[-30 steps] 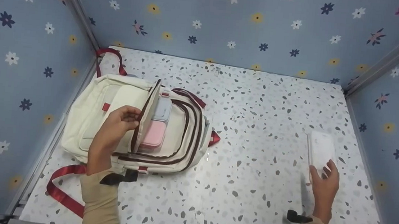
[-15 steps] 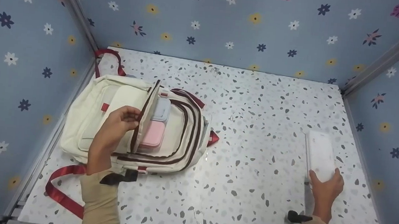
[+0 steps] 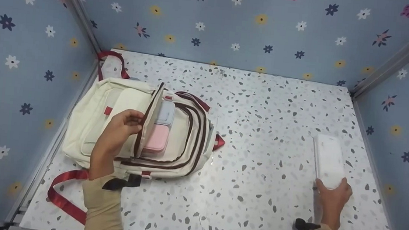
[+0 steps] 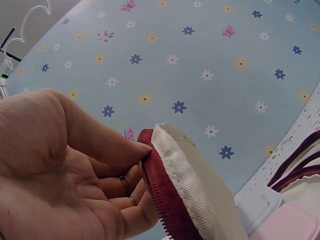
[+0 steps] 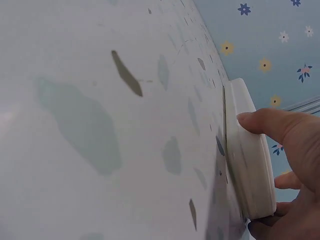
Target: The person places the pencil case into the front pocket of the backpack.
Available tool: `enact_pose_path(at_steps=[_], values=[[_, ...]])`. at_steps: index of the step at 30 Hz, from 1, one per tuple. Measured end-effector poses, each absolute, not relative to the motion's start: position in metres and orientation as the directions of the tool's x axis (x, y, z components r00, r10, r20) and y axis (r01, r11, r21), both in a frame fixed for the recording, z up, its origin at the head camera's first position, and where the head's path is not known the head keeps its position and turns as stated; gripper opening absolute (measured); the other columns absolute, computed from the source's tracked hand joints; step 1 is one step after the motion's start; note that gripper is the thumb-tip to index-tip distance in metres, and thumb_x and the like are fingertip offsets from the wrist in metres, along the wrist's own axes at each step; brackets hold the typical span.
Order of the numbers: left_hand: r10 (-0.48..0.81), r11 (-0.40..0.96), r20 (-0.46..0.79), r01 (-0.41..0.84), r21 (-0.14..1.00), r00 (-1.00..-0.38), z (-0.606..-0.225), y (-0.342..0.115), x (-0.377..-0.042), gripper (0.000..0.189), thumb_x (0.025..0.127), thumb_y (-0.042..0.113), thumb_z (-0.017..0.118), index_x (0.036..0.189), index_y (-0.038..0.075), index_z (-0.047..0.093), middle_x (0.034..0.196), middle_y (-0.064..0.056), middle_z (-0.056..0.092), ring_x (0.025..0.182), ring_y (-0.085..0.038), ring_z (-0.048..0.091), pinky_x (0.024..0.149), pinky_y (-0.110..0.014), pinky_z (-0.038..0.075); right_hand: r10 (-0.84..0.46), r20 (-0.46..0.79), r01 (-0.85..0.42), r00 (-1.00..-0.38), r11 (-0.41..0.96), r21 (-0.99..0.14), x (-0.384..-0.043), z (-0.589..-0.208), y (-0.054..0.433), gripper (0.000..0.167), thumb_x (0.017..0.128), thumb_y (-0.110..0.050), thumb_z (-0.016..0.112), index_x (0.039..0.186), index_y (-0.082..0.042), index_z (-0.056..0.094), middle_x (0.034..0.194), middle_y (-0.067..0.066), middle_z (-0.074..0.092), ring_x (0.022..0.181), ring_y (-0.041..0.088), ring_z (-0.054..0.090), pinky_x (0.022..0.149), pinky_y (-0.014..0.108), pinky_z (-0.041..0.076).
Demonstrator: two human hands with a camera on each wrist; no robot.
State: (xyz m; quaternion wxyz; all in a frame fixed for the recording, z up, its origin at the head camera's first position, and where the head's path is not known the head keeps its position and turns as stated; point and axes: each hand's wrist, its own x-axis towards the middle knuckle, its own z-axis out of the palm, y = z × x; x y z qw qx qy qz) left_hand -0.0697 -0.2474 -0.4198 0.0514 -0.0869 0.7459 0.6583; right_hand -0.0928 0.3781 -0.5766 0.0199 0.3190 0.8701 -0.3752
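Observation:
A cream backpack (image 3: 96, 120) lies on the table with its front pocket unzipped. My left hand (image 3: 120, 126) pinches the zippered edge of the pocket flap (image 4: 172, 185) between thumb and fingers, holding it up. Inside the pocket sit a light blue case (image 3: 166, 112) and a pink case (image 3: 157, 137). On the right, my right hand (image 3: 332, 194) grips the near end of a white rectangular case (image 3: 328, 159), thumb on its left side and fingers on its right. In the right wrist view, that white case (image 5: 247, 155) appears to lie against the table.
The speckled white table (image 3: 252, 163) is enclosed by flowered blue panels (image 3: 227, 20) at the back and sides. A red strap (image 3: 66, 195) of the backpack loops near the table's left edge. Another red strap (image 3: 118, 57) lies towards the back left corner.
My right hand has gone from loosely touching the white case's near end to gripping it from both sides. The left hand and flap stay where they were.

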Motion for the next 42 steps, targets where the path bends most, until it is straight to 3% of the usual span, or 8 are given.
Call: enact_pose_path(at_steps=[18, 25, 34, 42], values=[[-0.072, 0.108, -0.196, -0.203, 0.973, -0.978, -0.422, -0.247, -0.070, 0.029, 0.089, -0.011, 0.044, 0.118, -0.012, 0.046, 0.101, -0.004, 0.053, 0.094, -0.010, 0.052, 0.081, -0.020, 0.047, 0.596, -0.238, 0.580, -0.767, 0.486, -0.654, -0.088, -0.574, 0.376, 0.094, 0.088, -0.048, 0.061, 0.154, -0.017, 0.002, 0.159, 0.016, 0.006, 0.143, 0.038, 0.019, 0.114, 0.055, 0.020], [-0.063, 0.142, -0.191, -0.199, 0.970, -0.979, -0.422, -0.248, -0.070, 0.030, 0.091, -0.010, 0.042, 0.120, -0.013, 0.044, 0.104, -0.006, 0.051, 0.094, -0.009, 0.051, 0.082, -0.018, 0.046, 0.606, -0.112, 0.492, -0.787, 0.508, -0.707, -0.085, -0.571, 0.371, 0.088, 0.087, -0.039, 0.065, 0.153, -0.011, 0.015, 0.154, 0.018, 0.019, 0.140, 0.038, 0.027, 0.115, 0.050, 0.021], [-0.066, 0.130, -0.183, -0.190, 0.973, -0.981, -0.422, -0.248, -0.071, 0.029, 0.090, -0.011, 0.042, 0.119, -0.013, 0.044, 0.103, -0.006, 0.052, 0.093, -0.009, 0.052, 0.081, -0.018, 0.047, 0.605, -0.060, 0.450, -0.794, 0.518, -0.727, -0.088, -0.561, 0.364, 0.087, 0.086, -0.039, 0.066, 0.153, -0.011, 0.018, 0.156, 0.015, 0.019, 0.143, 0.034, 0.024, 0.117, 0.046, 0.019], [-0.070, 0.133, -0.187, -0.195, 0.972, -0.980, -0.422, -0.248, -0.070, 0.029, 0.090, -0.011, 0.042, 0.120, -0.012, 0.045, 0.104, -0.006, 0.052, 0.094, -0.009, 0.052, 0.081, -0.018, 0.047, 0.585, 0.060, 0.318, -0.809, 0.520, -0.793, -0.090, -0.548, 0.353, 0.083, 0.083, -0.032, 0.072, 0.150, -0.010, 0.028, 0.151, 0.012, 0.030, 0.138, 0.030, 0.031, 0.115, 0.043, 0.025]])
